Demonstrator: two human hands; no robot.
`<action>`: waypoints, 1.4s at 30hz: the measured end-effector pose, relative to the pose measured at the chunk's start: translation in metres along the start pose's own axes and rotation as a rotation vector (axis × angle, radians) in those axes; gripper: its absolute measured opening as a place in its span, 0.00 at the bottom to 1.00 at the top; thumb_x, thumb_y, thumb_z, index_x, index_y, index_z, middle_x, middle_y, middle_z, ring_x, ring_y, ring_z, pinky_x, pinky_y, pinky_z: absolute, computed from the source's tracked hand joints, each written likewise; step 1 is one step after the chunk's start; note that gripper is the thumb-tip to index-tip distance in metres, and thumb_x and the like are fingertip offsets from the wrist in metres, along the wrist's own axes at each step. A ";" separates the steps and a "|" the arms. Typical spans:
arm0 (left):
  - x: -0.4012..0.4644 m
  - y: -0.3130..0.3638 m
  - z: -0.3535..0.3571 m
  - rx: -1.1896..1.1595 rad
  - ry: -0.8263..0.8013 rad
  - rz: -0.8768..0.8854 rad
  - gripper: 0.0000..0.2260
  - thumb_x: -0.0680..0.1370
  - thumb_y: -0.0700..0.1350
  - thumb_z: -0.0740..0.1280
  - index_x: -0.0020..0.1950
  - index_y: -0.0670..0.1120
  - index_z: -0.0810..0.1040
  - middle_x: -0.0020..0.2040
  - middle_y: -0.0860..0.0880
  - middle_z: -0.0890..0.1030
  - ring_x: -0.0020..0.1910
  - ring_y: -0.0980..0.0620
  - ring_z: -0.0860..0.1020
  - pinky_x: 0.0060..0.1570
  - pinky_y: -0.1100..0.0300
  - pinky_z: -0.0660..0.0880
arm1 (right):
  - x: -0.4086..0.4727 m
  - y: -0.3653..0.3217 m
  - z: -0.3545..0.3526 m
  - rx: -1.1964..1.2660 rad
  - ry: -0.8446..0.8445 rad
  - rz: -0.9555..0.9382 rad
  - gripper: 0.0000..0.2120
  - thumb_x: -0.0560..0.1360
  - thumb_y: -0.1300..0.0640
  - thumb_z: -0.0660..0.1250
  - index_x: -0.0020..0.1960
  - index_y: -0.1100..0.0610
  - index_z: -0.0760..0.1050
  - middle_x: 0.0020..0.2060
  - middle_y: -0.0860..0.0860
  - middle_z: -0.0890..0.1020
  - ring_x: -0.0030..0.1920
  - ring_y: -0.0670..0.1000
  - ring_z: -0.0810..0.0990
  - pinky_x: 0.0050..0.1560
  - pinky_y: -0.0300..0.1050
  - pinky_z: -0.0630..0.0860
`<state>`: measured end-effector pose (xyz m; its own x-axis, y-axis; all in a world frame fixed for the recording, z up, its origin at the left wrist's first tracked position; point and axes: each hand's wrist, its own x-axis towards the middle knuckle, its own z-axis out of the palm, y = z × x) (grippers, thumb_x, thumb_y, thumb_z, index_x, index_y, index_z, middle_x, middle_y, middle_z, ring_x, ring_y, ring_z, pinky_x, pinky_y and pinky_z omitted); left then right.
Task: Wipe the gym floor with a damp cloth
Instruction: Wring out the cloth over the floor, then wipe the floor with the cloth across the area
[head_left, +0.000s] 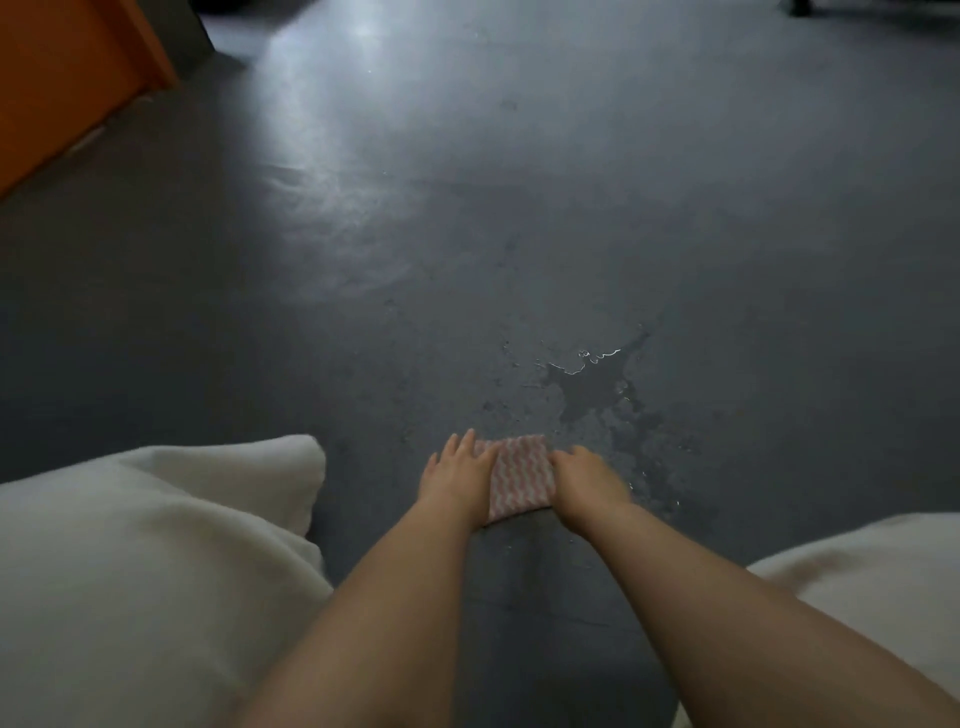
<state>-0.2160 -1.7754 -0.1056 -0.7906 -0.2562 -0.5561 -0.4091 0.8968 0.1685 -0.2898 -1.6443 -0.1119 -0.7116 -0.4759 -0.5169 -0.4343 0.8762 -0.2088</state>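
A folded cloth (521, 475) with a pink and white wavy pattern lies flat on the dark grey gym floor (467, 234). My left hand (457, 475) presses on the cloth's left edge with straight fingers. My right hand (587, 486) presses on its right edge, its fingertips hidden from the camera. Just beyond the cloth to the right, a puddle of water (592, 387) with scattered drops glistens on the floor.
My knees in pale fabric frame the view, one at the lower left (145, 561) and one at the lower right (872, 566). An orange panel (67, 67) stands at the far left. Dark equipment (800, 6) shows at the top right edge.
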 end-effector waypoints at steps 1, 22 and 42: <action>0.001 -0.002 0.003 -0.019 0.011 -0.005 0.30 0.80 0.41 0.60 0.79 0.50 0.50 0.78 0.44 0.44 0.77 0.44 0.45 0.75 0.49 0.50 | 0.003 0.000 0.003 0.006 -0.003 0.004 0.19 0.78 0.61 0.55 0.69 0.57 0.67 0.64 0.57 0.69 0.65 0.59 0.69 0.63 0.50 0.69; 0.133 -0.024 0.097 0.266 -0.348 0.261 0.32 0.82 0.54 0.54 0.77 0.52 0.36 0.73 0.40 0.28 0.73 0.36 0.32 0.74 0.48 0.40 | 0.108 -0.001 0.091 0.081 -0.319 0.058 0.32 0.80 0.59 0.55 0.78 0.57 0.41 0.76 0.56 0.38 0.77 0.54 0.40 0.76 0.48 0.45; 0.271 -0.181 -0.013 0.291 -0.200 0.087 0.34 0.80 0.62 0.52 0.76 0.52 0.34 0.75 0.43 0.30 0.74 0.41 0.32 0.73 0.51 0.39 | 0.284 -0.123 0.040 -0.291 -0.189 -0.097 0.31 0.82 0.45 0.48 0.77 0.52 0.35 0.76 0.52 0.37 0.76 0.55 0.37 0.72 0.58 0.33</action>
<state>-0.3620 -2.0121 -0.2762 -0.7004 -0.1242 -0.7028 -0.1743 0.9847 -0.0003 -0.4160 -1.8839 -0.2665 -0.5569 -0.5092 -0.6562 -0.6532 0.7565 -0.0327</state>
